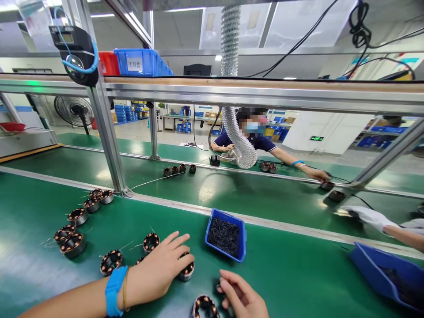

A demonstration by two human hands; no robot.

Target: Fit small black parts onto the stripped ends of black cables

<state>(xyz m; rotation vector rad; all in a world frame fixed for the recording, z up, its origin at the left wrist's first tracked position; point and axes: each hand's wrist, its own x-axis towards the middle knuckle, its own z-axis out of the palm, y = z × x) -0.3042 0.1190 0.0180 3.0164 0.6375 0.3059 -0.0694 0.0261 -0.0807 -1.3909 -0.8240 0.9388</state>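
My left hand [162,269], wearing a blue wristband, is stretched out palm down with its fingers apart. Its index finger lies over the rim of a motor stator [186,271], a ring with copper windings. More stators, one of them a stator [151,242] beyond the knuckles and another stator [111,262] by the wrist, sit close to that hand. At the bottom, the fingers of my right hand [243,296] are pinched together by a small dark thing, too hidden to name. Left of these fingers stands a stator [204,308], cut off by the frame edge.
A blue bin [244,243] of small black strips stands ahead of my hands; a second blue bin [374,274] is at right. Several stators [77,216] line the left. Across the bench, a co-worker's hand [318,174] touches a stator; a gloved hand [367,216] reaches in. A metal post [106,132] rises at left.
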